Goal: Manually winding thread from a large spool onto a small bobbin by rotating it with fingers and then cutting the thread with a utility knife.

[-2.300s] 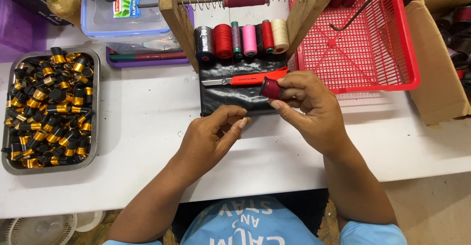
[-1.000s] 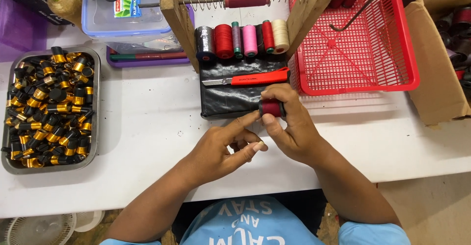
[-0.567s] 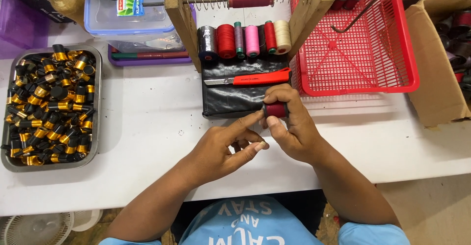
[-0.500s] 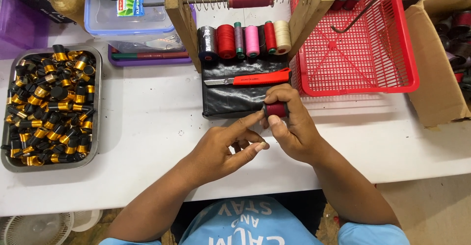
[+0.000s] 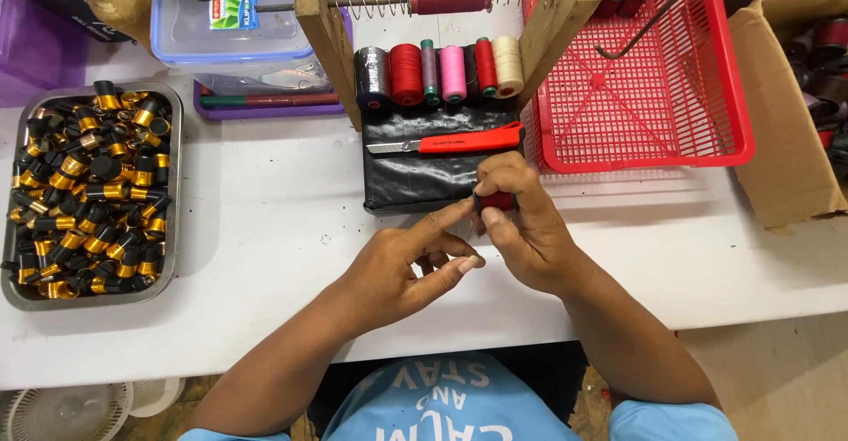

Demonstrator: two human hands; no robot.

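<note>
Fingers of my right hand (image 5: 521, 224) pinch a small dark-red spool (image 5: 496, 200); light, stiff, I judge; left hand (image 5: 402, 269) fingers spread, forefinger touching it.

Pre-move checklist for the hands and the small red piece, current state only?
1. Right hand grips small red-wound piece: ok.
2. Left hand free, forefinger reaching toward the piece: ok.
3. Thread running between the hands: cannot tell, too fine.
4. Red-handled cutter lying on black mat, untouched: ok.
5. Cutter blade retracted: not ok, the metal tip shows.
6. Metal tray of black-and-gold pieces apart from both hands: ok.
</note>
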